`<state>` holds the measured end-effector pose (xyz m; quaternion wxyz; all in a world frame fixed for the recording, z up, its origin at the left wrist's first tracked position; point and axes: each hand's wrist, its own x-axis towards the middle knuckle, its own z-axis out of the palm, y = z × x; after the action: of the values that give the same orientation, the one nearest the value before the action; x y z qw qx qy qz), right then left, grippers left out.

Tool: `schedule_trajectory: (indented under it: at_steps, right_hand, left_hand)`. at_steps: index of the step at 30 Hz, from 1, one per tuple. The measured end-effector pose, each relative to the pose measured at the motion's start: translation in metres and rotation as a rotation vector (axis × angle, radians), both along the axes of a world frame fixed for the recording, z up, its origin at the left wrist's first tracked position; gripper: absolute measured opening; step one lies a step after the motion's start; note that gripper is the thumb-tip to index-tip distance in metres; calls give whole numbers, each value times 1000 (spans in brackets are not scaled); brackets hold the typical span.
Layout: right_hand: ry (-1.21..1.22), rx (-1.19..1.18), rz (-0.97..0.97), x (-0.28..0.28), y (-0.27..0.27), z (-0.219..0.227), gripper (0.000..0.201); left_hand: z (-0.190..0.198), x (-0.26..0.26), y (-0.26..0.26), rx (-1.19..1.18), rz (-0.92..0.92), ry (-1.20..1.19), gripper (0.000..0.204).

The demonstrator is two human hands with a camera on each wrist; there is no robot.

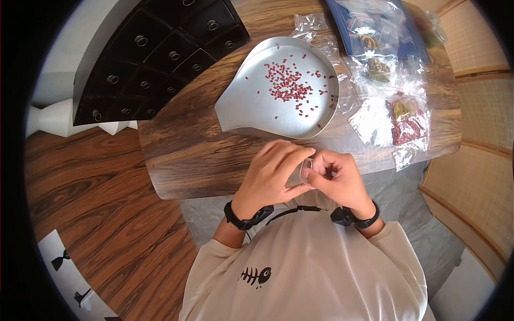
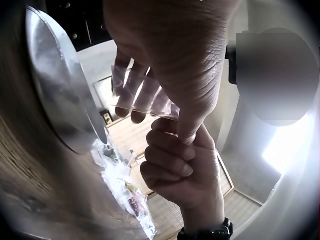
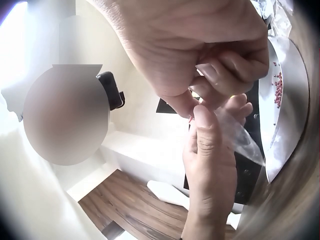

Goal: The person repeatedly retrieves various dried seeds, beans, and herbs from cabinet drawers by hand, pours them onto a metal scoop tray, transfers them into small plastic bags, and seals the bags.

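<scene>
Both hands hold a small clear plastic bag in front of the body, just off the table's near edge. My left hand has its thumb at the bag's edge, and its longer fingers reach out behind the clear film. My right hand pinches the bag's edge between thumb and forefinger, the other fingers curled in. In the right wrist view the thumbs meet at the bag's top edge, where a tiny red spot shows. Beyond the hands, a metal scoop-shaped tray bears many small red beans.
A dark cabinet of small drawers stands at the table's left. On the right lie clear bags, one with red beans, one with greenish contents, and a blue tray of packets. A glass jar stands behind.
</scene>
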<state>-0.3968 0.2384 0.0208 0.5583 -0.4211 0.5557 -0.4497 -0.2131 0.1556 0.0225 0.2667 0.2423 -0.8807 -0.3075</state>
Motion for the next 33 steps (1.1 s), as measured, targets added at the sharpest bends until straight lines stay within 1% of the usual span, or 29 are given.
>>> schedule_trajectory:
  at_steps: [5,9,10,11,12,14,15,16,18,19,20,22,24,26,27,29,30,32,33]
  right_hand:
    - [-97,71,-7,0,-2,-1,23]
    - [-147,77,26,-4,-3,-7,21]
    - [-170,69,-70,-5,-3,-10,16]
    - [-193,62,-166,-5,-4,-14,16]
    - [-193,62,-165,-4,-7,-18,16]
    - [-7,53,-578,-3,-17,-28,36]
    - [60,125,-510,-10,-20,-34,60]
    - [60,122,-506,-9,-25,-37,60]
    - [104,237,-412,-6,-31,-40,70]
    - [101,226,-372,-2,-33,-44,78]
    - [101,221,-364,0,-35,-46,78]
    - [66,220,-370,6,-41,-52,77]
    - [36,164,-357,5,-40,-69,76]
    - [-74,121,-440,9,-40,-73,75]
    - [-86,104,-456,11,-38,-72,74]
    - [-117,102,-471,11,-35,-67,75]
    - [-155,109,-498,8,-32,-65,75]
    - [-132,102,-508,7,-29,-57,74]
    - [-80,72,-521,6,-26,-57,73]
  left_hand:
    - [-7,3,4,33,16,23,57]
    - [-15,6,3,19,16,78,55]
    - [-15,8,3,47,41,69,53]
    - [-15,11,3,75,66,59,50]
    - [-17,15,3,75,67,60,50]
    - [-21,22,3,179,221,36,45]
    - [-19,25,3,216,277,27,39]
    - [-21,29,3,214,281,28,39]
    - [-25,38,4,231,455,-17,34]
    - [-22,40,4,287,519,-46,30]
    - [-24,43,3,282,527,-43,30]
    - [-28,56,-1,257,594,-112,29]
    - [-31,68,-3,252,636,-127,30]
    - [-37,84,-7,124,665,-123,34]
    - [-37,91,-8,117,678,-116,34]
    - [-34,102,-9,264,741,-176,34]
    - [-36,102,-9,263,748,-173,34]
    - [-41,105,-15,265,777,-118,29]
    - [-43,106,-18,264,782,-109,29]
